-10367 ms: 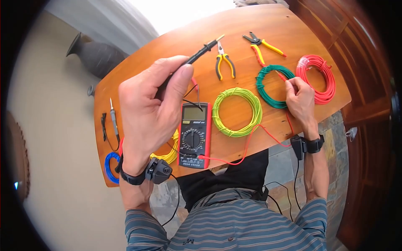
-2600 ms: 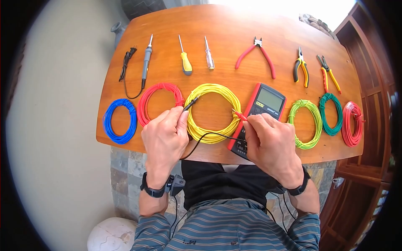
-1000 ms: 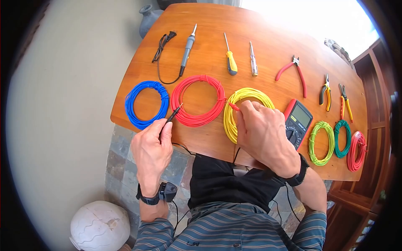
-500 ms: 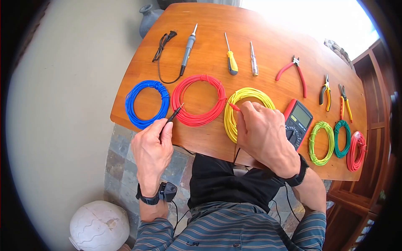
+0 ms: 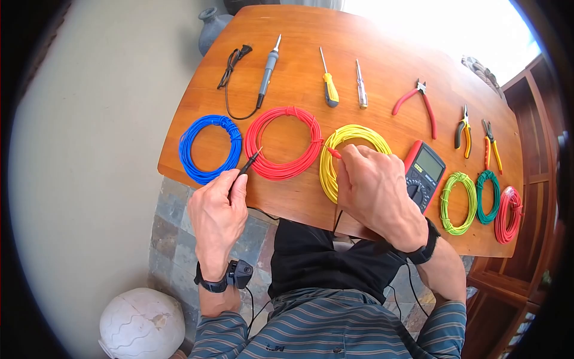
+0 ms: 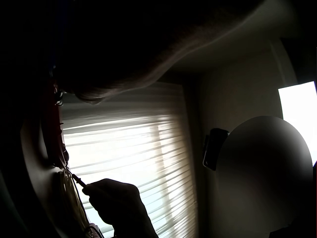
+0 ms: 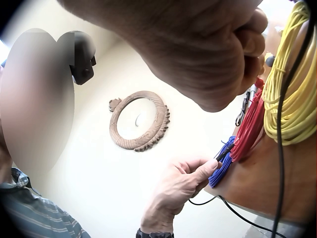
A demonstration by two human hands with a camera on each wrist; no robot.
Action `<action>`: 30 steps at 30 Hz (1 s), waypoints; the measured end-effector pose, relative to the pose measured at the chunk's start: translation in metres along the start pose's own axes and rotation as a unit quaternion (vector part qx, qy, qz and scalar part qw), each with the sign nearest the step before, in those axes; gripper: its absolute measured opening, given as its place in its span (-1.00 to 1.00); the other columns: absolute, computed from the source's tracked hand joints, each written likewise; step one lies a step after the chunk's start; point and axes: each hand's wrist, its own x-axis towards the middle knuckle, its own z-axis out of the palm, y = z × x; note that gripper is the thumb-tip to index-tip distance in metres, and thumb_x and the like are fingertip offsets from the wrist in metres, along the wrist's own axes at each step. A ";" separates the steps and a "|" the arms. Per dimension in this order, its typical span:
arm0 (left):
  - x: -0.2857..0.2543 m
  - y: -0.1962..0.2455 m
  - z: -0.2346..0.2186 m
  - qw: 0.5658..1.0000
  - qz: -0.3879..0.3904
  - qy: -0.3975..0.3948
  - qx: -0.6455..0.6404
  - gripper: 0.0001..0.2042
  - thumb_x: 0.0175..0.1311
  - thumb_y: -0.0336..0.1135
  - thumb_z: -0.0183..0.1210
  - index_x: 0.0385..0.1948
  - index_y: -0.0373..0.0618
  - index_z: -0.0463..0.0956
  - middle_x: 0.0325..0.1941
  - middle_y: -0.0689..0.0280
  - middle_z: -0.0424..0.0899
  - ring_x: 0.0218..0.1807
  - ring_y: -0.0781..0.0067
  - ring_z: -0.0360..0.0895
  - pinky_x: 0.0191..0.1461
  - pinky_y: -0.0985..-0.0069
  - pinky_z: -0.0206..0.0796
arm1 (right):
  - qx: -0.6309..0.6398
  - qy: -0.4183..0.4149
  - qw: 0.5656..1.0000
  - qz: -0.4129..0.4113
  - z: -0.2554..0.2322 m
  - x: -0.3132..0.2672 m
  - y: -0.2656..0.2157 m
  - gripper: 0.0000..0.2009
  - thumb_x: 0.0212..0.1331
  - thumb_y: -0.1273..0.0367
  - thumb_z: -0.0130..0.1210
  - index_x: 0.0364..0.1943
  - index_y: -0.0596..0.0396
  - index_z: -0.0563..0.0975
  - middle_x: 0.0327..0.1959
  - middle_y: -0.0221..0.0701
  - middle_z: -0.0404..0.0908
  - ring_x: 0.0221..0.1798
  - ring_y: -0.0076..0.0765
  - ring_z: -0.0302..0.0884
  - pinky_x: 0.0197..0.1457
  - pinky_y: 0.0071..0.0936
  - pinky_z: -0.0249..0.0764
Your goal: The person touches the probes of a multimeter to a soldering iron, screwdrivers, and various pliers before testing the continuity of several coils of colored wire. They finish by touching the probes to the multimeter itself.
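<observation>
My left hand (image 5: 216, 209) pinches a black probe (image 5: 248, 164), its tip at the left part of the large red wire coil (image 5: 254, 128). In my right hand (image 5: 379, 194) is a red probe (image 5: 334, 152), its tip near that coil's right side, beside the yellow coil (image 5: 327, 173). Whether either tip touches wire I cannot tell. The multimeter (image 5: 426, 170) lies right of my right hand, partly covered by it. The right wrist view shows the left hand (image 7: 173, 193) with the black probe by the blue coil (image 7: 221, 174).
A blue coil (image 5: 186, 149) lies at the left; green-yellow (image 5: 447, 206), green (image 5: 481, 200) and red coils lie at the right. Farther back are a soldering iron (image 5: 268, 72), a yellow screwdriver (image 5: 330, 90), a clear-handled one (image 5: 362, 90), red-handled cutters (image 5: 430, 113) and two more pliers.
Since the oldest view, the right hand has come from the green coil to the yellow one, and the left has lowered its probe to the red coil. Over the last second both hands stay nearly still.
</observation>
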 end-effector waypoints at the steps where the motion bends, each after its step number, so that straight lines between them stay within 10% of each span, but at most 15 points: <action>1: 0.000 0.000 0.000 1.000 0.001 0.000 0.002 -0.84 0.47 -0.28 0.33 -0.17 -0.19 0.73 -0.32 -0.01 0.75 -0.28 -0.21 0.68 -0.26 0.12 0.47 | 0.002 0.001 1.000 -0.003 0.001 0.000 0.001 -0.81 0.26 0.51 0.23 -0.47 0.19 0.47 -0.55 -0.10 0.54 -0.50 0.18 0.56 -0.43 -0.01 0.46; 30: 0.000 -0.002 0.002 1.000 0.000 -0.008 0.009 -0.84 0.45 -0.30 0.34 -0.14 -0.20 0.75 -0.32 -0.02 0.76 -0.27 -0.20 0.71 -0.25 0.14 0.51 | 0.126 0.016 0.991 -0.032 0.013 0.003 0.006 -0.80 0.34 0.46 0.22 -0.43 0.21 0.49 -0.54 -0.08 0.56 -0.48 0.20 0.59 -0.38 0.03 0.48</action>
